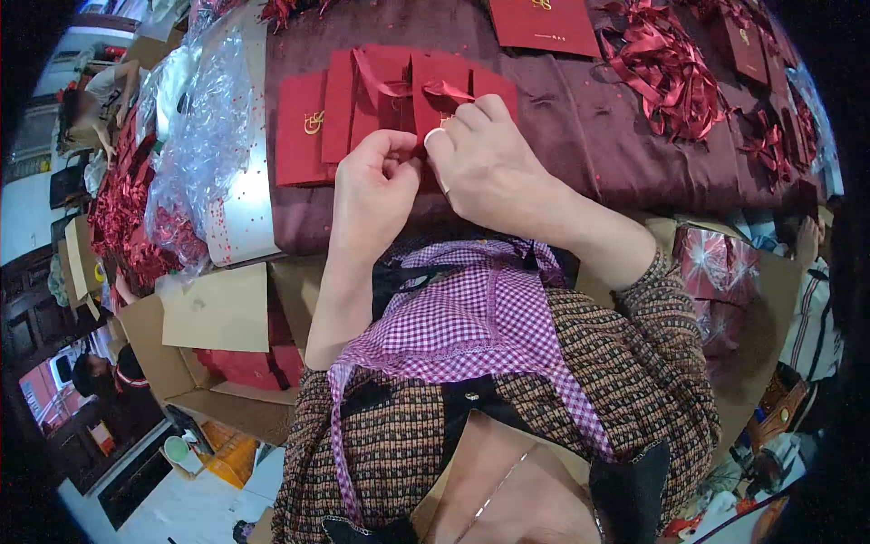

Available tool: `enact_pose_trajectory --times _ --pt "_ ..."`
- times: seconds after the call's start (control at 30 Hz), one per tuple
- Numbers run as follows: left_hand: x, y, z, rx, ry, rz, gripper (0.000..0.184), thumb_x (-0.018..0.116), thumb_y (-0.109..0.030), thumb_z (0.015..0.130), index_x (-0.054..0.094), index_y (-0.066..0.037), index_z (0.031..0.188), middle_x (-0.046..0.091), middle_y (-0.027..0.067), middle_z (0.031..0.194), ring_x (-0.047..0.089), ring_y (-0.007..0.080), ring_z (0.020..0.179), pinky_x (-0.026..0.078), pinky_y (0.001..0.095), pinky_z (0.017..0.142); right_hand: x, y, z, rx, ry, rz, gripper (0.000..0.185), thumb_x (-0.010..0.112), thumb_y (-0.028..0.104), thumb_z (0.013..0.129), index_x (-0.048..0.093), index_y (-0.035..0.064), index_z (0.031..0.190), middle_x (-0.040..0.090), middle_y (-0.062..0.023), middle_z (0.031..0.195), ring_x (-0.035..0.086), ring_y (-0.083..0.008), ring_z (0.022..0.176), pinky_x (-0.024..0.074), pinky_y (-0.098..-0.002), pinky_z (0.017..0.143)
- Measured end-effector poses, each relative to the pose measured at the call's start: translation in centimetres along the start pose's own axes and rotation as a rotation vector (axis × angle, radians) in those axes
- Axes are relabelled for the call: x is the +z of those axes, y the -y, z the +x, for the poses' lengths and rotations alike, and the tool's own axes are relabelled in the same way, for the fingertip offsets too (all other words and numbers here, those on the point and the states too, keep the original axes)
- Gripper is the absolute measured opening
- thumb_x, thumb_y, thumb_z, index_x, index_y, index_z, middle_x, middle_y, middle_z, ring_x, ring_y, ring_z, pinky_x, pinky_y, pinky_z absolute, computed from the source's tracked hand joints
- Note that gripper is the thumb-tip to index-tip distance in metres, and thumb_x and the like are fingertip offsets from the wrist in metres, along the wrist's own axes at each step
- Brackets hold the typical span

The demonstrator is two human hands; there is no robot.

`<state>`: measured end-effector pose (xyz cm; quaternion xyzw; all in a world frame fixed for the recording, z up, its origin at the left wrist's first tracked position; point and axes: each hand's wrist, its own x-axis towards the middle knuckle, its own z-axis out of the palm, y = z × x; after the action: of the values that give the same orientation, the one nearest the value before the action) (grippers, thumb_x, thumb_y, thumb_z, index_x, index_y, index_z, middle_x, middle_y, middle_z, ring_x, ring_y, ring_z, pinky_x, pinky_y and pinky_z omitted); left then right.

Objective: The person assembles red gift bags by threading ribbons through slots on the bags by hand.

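Several red paper bags with gold lettering (pixel 300 127) overlap on the dark red cloth (pixel 562 118). Red ribbon (pixel 385 83) runs across the front ones. At the lower edge of these bags, my left hand (pixel 381 181) has its fingers curled, thumb and forefinger pressed together. My right hand (pixel 485 163) is beside it, fingers bent and closed in a pinch over the bag front, with something white at a fingertip. The fingertips of both hands nearly meet; what lies between them is too small to make out.
A heap of loose red ribbons (pixel 666 72) lies at the right of the cloth. Clear plastic wrap (pixel 204 118) is on the left. Open cardboard boxes (pixel 216 308) holding red items flank my body. Other people (pixel 113 372) are at the far left.
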<state>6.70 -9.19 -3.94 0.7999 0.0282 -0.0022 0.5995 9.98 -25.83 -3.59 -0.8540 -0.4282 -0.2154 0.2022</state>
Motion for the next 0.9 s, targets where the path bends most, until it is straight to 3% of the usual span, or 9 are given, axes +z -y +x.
enact_pose_trajectory --times 0.13,0.23,0.3,0.33,0.5,0.57,0.7,0.83,0.9 --pt "0.5 0.7 0.1 0.041 -0.011 -0.002 0.017 0.060 0.003 0.080 0.064 0.005 0.096 0.066 0.0061 0.076 0.056 0.0075 0.064 0.049 0.0248 0.061 -0.4 0.1 0.2 -0.115 0.075 -0.177 0.015 0.057 0.017 0.070 0.056 0.0022 0.076 0.061 -0.0103 0.071 0.055 -0.0251 0.072 0.0399 -0.0382 0.077" --pt "1.0 1.1 0.1 0.058 -0.031 -0.026 0.017 0.060 0.002 0.079 0.064 0.005 0.096 0.067 0.0072 0.077 0.057 0.0081 0.065 0.049 0.0253 0.062 -0.1 -0.5 0.3 -0.095 0.040 -0.082 0.012 0.056 0.013 0.072 0.056 0.0016 0.073 0.061 -0.0125 0.069 0.057 -0.0285 0.070 0.0406 -0.0400 0.074" --pt "1.3 0.9 -0.1 0.061 -0.053 -0.024 0.017 0.061 0.001 0.079 0.064 0.005 0.095 0.067 0.0083 0.077 0.057 0.0083 0.064 0.049 0.0253 0.062 0.0 -1.1 0.5 0.213 0.201 0.310 0.009 0.056 0.009 0.074 0.056 0.0007 0.071 0.061 -0.0154 0.067 0.059 -0.0334 0.067 0.0406 -0.0430 0.070" --pt "1.1 0.6 0.0 0.062 -0.054 -0.024 0.017 0.061 0.001 0.079 0.064 0.005 0.095 0.067 0.0083 0.077 0.057 0.0083 0.064 0.049 0.0253 0.062 0.7 -1.8 0.2 0.256 0.200 0.459 0.008 0.055 0.006 0.077 0.057 0.0004 0.071 0.061 -0.0176 0.066 0.059 -0.0369 0.066 0.0400 -0.0461 0.068" --pt "-0.8 -0.8 0.5 0.098 0.075 0.064 0.019 0.059 0.001 0.085 0.065 0.004 0.103 0.059 0.0054 0.081 0.054 0.0079 0.071 0.044 0.0229 0.064 -0.9 -2.4 0.1 0.219 0.081 0.471 0.006 0.060 0.007 0.078 0.059 0.0019 0.074 0.063 -0.0147 0.070 0.060 -0.0350 0.072 0.0401 -0.0445 0.072" --pt "-0.5 -0.3 0.6 0.204 0.051 0.078 0.017 0.060 0.000 0.085 0.064 0.004 0.101 0.058 0.0079 0.081 0.055 0.0108 0.074 0.045 0.0241 0.066 -1.6 -2.5 0.1 0.232 0.083 0.500 0.006 0.063 0.007 0.078 0.059 0.0037 0.075 0.063 -0.0109 0.073 0.059 -0.0323 0.079 0.0399 -0.0417 0.076" --pt "-0.8 -0.4 0.7 0.386 0.189 0.247 0.019 0.058 0.003 0.078 0.061 0.007 0.096 0.055 0.0159 0.084 0.057 0.0287 0.076 0.046 0.0334 0.068 -1.4 -2.3 -0.7 0.169 0.020 0.523 0.006 0.064 0.006 0.077 0.059 0.0051 0.076 0.062 -0.0096 0.075 0.057 -0.0297 0.078 0.0394 -0.0401 0.077" --pt "-0.8 -1.4 0.5 0.379 0.207 0.269 0.014 0.058 0.003 0.077 0.058 0.007 0.090 0.052 0.0159 0.080 0.055 0.0305 0.076 0.045 0.0350 0.067 -1.3 -2.1 -1.3 0.142 0.041 0.543 0.011 0.068 0.013 0.079 0.061 0.0049 0.081 0.061 -0.0102 0.077 0.056 -0.0302 0.081 0.0402 -0.0409 0.077" --pt "-1.2 -1.4 0.6 0.326 0.305 0.328 0.014 0.056 0.006 0.076 0.056 0.007 0.090 0.049 0.0121 0.082 0.053 0.0224 0.076 0.043 0.0289 0.068 -3.1 -2.6 -0.6 0.158 0.164 0.567 0.013 0.069 0.015 0.079 0.062 0.0054 0.085 0.061 -0.0106 0.077 0.057 -0.0306 0.082 0.0409 -0.0414 0.078"
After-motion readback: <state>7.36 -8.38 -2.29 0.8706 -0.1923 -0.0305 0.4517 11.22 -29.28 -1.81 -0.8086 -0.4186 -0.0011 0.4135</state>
